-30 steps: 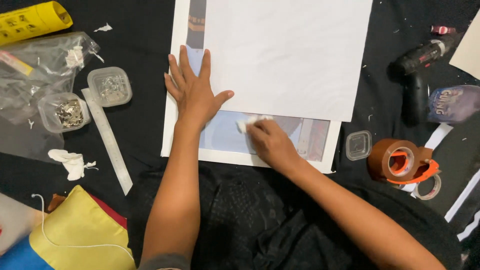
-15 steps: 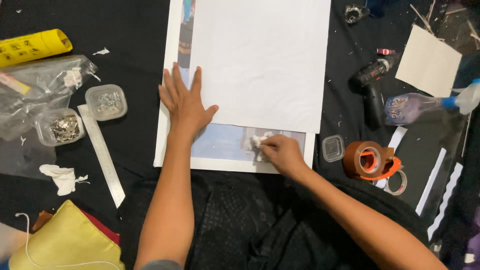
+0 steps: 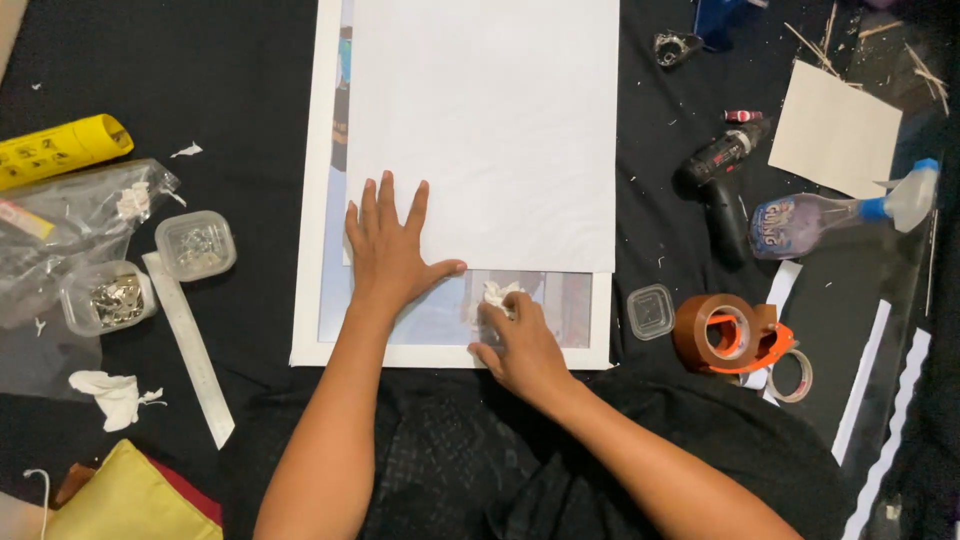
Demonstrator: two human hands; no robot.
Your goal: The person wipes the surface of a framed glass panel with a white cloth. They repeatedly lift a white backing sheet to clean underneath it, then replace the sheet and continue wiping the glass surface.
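Below the white paper sheet, the right hand pinches a crumpled tissue against the framed picture's glass. Just left of the tissue, the left hand lies flat, fingers spread, pressing the sheet's lower edge.

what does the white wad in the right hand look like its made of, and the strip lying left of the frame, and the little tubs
The wad under the right hand looks like crumpled tissue or soft paper: matte white, creased. The strip looks like a metal ruler: flat, pale grey, faint sheen, though plastic is possible. The tubs look like clear plastic: see-through walls showing small shiny, probably metal, pieces inside.
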